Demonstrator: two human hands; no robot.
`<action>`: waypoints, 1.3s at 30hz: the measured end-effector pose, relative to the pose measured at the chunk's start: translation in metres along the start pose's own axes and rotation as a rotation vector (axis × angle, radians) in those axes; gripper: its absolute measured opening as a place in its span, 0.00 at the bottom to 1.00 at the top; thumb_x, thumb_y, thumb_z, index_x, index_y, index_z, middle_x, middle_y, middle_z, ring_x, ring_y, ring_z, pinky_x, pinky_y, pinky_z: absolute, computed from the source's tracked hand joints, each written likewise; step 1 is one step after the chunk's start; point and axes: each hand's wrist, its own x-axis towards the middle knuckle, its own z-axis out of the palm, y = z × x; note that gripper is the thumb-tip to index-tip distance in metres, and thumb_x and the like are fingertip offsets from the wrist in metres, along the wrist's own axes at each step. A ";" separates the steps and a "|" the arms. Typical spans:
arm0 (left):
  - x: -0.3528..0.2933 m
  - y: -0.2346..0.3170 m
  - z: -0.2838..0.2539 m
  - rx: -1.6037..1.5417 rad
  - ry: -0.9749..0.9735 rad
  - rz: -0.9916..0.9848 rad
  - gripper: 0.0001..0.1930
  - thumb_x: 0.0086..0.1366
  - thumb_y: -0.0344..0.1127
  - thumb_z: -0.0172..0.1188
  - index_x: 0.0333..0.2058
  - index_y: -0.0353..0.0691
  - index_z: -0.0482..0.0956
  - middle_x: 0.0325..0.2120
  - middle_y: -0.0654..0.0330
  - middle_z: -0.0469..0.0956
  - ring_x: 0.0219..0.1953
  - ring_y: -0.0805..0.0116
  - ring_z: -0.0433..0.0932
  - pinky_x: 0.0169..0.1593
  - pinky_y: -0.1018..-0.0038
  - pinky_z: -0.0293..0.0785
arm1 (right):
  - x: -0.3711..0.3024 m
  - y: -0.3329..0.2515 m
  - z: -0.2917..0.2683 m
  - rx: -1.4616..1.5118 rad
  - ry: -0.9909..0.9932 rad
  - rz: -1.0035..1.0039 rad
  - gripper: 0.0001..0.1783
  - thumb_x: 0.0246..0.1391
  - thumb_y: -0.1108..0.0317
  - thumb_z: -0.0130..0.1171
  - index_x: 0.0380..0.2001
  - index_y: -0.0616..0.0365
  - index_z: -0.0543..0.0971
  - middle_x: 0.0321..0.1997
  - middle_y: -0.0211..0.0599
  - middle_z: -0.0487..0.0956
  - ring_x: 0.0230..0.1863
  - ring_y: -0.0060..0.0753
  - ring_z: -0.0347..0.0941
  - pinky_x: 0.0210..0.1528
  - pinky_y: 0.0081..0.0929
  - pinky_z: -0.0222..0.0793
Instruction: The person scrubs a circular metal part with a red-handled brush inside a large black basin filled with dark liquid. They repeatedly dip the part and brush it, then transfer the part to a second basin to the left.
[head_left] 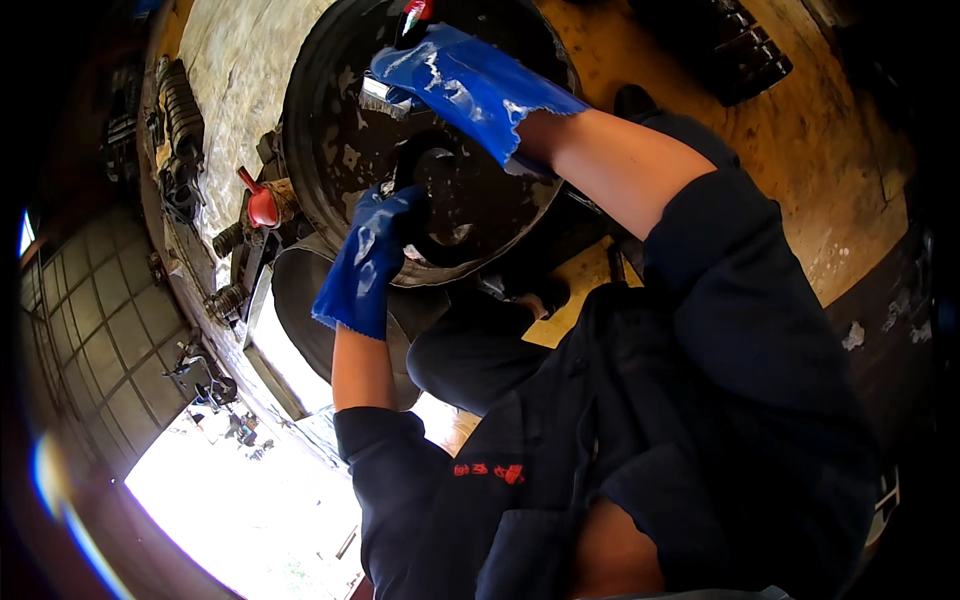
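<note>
Big black tyre (340, 150) sits at 12 o'clock, soapy. Left hand (375, 255), blue-gloved, is clamped on the inner bead at 6 o'clock, likely steadying it. Right hand (465, 85) is closed round a red-handled brush (385, 97) at 1 o'clock, bristles on rubber.

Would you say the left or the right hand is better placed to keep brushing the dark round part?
Probably the right hand: it holds a red-handled brush against the dark round part. The left hand is occupied gripping the part's lower rim, seemingly steadying it.
</note>
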 end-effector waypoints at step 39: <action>-0.026 -0.013 -0.017 1.500 0.443 0.974 0.26 0.62 0.32 0.62 0.61 0.40 0.73 0.59 0.51 0.76 0.60 0.51 0.77 0.62 0.56 0.73 | 0.003 -0.035 0.001 -0.037 -0.654 0.567 0.13 0.51 0.63 0.59 0.25 0.62 0.83 0.20 0.47 0.78 0.24 0.45 0.78 0.30 0.40 0.72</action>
